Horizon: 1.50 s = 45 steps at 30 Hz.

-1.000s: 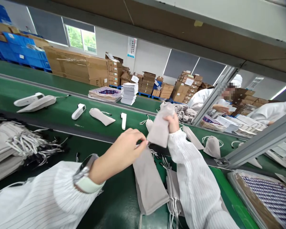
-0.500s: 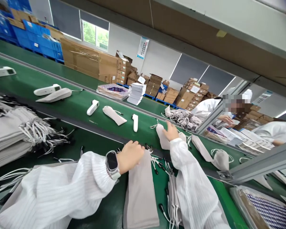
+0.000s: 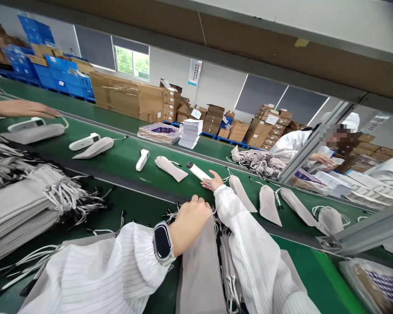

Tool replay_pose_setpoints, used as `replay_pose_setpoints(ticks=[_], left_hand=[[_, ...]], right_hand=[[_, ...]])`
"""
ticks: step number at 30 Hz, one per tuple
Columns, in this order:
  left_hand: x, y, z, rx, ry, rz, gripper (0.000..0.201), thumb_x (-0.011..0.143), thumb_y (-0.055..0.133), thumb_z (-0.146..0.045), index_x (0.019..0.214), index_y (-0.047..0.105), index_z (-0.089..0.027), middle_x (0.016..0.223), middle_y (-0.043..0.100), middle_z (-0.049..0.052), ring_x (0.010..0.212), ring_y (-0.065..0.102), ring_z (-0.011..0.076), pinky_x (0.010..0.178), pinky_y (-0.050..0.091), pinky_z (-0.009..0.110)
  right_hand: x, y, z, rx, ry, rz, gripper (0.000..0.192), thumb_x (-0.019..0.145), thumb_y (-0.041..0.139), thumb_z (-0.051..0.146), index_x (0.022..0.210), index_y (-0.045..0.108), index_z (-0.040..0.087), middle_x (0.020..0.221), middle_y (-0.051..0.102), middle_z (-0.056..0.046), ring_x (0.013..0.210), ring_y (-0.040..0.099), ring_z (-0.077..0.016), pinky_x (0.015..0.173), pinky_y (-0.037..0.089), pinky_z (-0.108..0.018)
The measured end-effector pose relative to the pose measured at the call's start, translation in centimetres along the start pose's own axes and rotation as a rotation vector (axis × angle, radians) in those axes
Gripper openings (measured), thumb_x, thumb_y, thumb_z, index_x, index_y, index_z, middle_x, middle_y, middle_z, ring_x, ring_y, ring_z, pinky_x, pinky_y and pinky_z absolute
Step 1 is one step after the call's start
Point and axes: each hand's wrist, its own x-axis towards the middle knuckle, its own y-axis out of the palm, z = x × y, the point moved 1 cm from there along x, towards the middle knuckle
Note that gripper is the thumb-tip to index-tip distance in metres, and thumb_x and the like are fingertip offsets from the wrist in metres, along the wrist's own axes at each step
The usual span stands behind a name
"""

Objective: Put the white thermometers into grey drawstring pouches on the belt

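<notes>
My right hand (image 3: 212, 180) reaches onto the green conveyor belt (image 3: 124, 152) and grips the near end of a white handheld device (image 3: 198, 172), which is tilted up off the belt. My left hand (image 3: 190, 221), with a smartwatch on the wrist, presses closed fingers on the top of a grey drawstring pouch (image 3: 201, 270) that lies on a pile of pouches in front of me. Filled grey pouches (image 3: 270, 199) lie on the belt to the right of my right hand.
More white devices (image 3: 142, 159) and grey pouches (image 3: 170, 168) lie along the belt to the left. A stack of empty pouches (image 3: 22, 205) is at my left. Another person's hand (image 3: 26, 109) reaches in at far left. Workers in white stand at right, beyond a metal frame (image 3: 363, 231).
My right hand set the filled pouch on the belt, then moved left and took hold of a white device. My left hand stayed on the pouch pile. The belt items moved right.
</notes>
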Motion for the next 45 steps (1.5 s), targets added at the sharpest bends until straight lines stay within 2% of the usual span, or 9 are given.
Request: replay_pose_setpoints(ticks=[4,9,16,21,26,32,35,40,45], left_hand=[[-0.1,-0.2,0.2,-0.021,0.054,0.015,0.024,0.067,0.045,0.008,0.081,0.058,-0.008,0.079,0.061,0.014,0.079,0.055,0.0269,0.056,0.044,0.032],[-0.4,-0.8,1.7,-0.071,0.144,0.064,0.016,0.070,0.049,-0.001,0.064,0.059,-0.012,0.065,0.060,0.009,0.081,0.054,0.0269,0.061,0.041,0.032],[0.2,-2.8,3.7,-0.484,0.199,0.114,0.023,0.084,0.039,-0.028,0.067,0.050,-0.017,0.062,0.053,-0.001,0.054,0.050,0.0114,0.048,0.030,0.021],[0.3,-4.2,3.5,-0.678,0.158,-0.088,0.024,0.085,0.038,-0.031,0.066,0.044,-0.018,0.063,0.047,-0.003,0.059,0.046,0.0112,0.053,0.031,0.021],[0.4,-4.3,3.6,-0.683,-0.026,-0.457,0.021,0.085,0.037,-0.029,0.073,0.049,-0.017,0.080,0.045,0.000,0.076,0.047,0.0135,0.068,0.036,0.025],[0.4,-4.0,3.4,-0.655,-0.075,-0.466,0.021,0.084,0.041,-0.031,0.072,0.053,-0.018,0.084,0.041,0.000,0.075,0.048,0.0126,0.066,0.039,0.025],[0.5,-3.8,3.5,-0.576,-0.113,-0.475,0.022,0.084,0.041,-0.034,0.075,0.055,-0.020,0.086,0.040,0.000,0.071,0.049,0.0117,0.063,0.039,0.025],[0.6,-3.5,3.9,-0.500,-0.146,-0.570,0.020,0.084,0.040,-0.034,0.079,0.055,-0.021,0.088,0.040,0.000,0.069,0.049,0.0108,0.063,0.040,0.024],[0.1,-3.7,3.7,-0.479,-0.159,-0.662,0.019,0.083,0.041,-0.033,0.080,0.057,-0.021,0.089,0.039,0.001,0.072,0.049,0.0110,0.063,0.039,0.022]], right_hand=[[-1.8,-1.7,1.5,0.345,-0.048,0.040,0.056,0.079,0.043,0.019,0.127,0.014,0.021,0.099,0.059,-0.007,0.090,0.060,-0.0140,0.068,0.050,-0.030],[-5.1,-3.8,5.6,0.861,-0.169,0.394,0.072,0.060,0.063,0.010,0.119,0.026,0.031,0.094,0.062,-0.001,0.080,0.062,-0.0159,0.062,0.051,-0.028],[-8.0,-4.7,9.0,0.872,-0.228,0.298,0.069,0.062,0.064,0.012,0.115,0.027,0.035,0.080,0.061,0.005,0.071,0.062,-0.0143,0.062,0.052,-0.032],[-8.4,-4.9,9.9,0.853,-0.225,0.249,0.043,0.070,0.060,0.036,0.103,0.033,0.031,0.074,0.060,0.005,0.069,0.062,-0.0146,0.059,0.052,-0.033],[-9.5,-4.1,10.0,0.413,-0.019,0.504,0.048,0.071,0.037,0.064,0.080,0.048,0.018,0.061,0.054,0.002,0.051,0.055,-0.0104,0.033,0.038,-0.016],[-10.2,-4.5,9.6,0.016,0.019,0.510,0.060,0.066,0.033,0.071,0.062,0.051,0.014,0.044,0.042,0.004,0.034,0.041,-0.0051,0.027,0.023,-0.013],[-10.2,-4.5,9.8,0.044,-0.009,0.420,0.060,0.066,0.035,0.070,0.056,0.052,0.013,0.038,0.033,0.006,0.032,0.034,-0.0041,0.028,0.021,-0.015],[-9.8,-4.9,10.2,0.293,-0.011,0.245,0.050,0.069,0.047,0.059,0.076,0.062,0.012,0.044,0.036,0.004,0.036,0.027,-0.0032,0.031,0.011,-0.015],[-9.6,-4.9,9.5,0.346,-0.094,0.433,0.033,0.062,0.063,0.044,0.072,0.061,0.013,0.045,0.033,0.007,0.038,0.022,-0.0014,0.033,0.011,-0.016]])
